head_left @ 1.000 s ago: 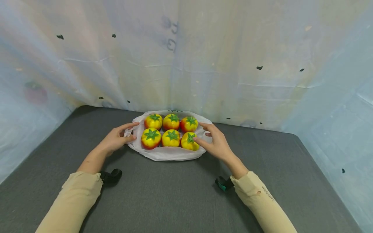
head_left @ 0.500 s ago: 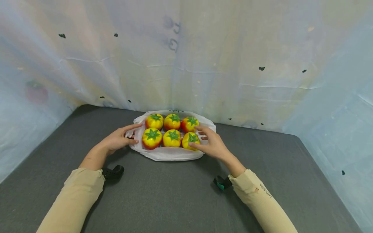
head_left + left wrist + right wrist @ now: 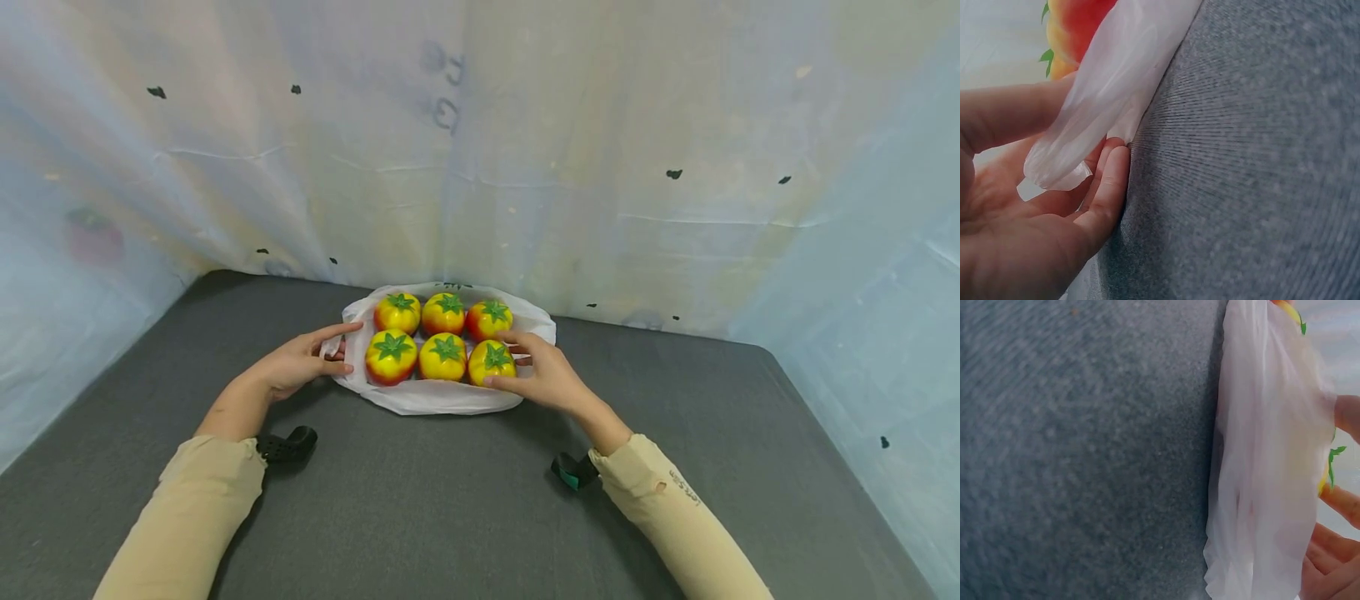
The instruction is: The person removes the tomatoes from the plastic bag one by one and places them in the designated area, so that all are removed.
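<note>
Several round yellow-and-red fruits with green star-shaped leaf tops, resembling tomatoes or persimmons, sit in two rows in a white plastic bag [image 3: 427, 400]. My right hand [image 3: 547, 375] holds the front right fruit [image 3: 492, 360], thumb at its near side and forefinger at its far side. In the right wrist view, the bag's side hides most of that fruit. My left hand [image 3: 296, 364] is at the bag's left end, fingers spread and relaxed. A fold of the bag [image 3: 1104, 94] lies across that palm in the left wrist view, with fingertips touching the plastic.
The bag lies on a dark grey cloth-covered table [image 3: 420, 517], close to the back edge. A pale plastic sheet [image 3: 562, 167] hangs behind it and along both sides. Black straps [image 3: 288, 446] circle the wrists.
My right thumb has moved down to the near side of the front right fruit, and the forefinger has closed in behind it. The left hand has shifted only slightly.
</note>
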### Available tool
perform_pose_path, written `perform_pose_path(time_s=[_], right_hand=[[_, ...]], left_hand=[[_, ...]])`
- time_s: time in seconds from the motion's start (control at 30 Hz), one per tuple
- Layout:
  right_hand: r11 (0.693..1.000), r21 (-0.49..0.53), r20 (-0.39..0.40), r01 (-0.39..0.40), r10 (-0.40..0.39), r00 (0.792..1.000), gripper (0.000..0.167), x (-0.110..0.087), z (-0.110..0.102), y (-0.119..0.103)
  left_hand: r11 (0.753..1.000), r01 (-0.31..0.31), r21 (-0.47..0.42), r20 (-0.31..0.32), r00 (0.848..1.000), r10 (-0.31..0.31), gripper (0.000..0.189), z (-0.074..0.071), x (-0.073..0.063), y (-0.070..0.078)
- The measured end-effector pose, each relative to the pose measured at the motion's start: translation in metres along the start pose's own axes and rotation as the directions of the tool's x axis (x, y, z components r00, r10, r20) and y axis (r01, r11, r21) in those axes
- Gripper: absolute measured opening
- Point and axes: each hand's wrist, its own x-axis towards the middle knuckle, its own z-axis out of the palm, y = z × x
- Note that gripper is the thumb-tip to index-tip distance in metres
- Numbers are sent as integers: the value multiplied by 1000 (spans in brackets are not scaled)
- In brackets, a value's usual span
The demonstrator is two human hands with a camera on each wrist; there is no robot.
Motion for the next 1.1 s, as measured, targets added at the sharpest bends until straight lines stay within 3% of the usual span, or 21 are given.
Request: perform_pose_path(time_s=[0.5,1.1], right_hand=[[1000,-13,18,-16,17,1000,66,-2,1,2],[999,-34,-48,-29,27,998,66,-1,-4,-3]], left_hand=[[1000,-10,-7,12,1000,10,82,2,-1,-1],[1000,-21,-15,6,1000,21,88,2,-4,-2]])
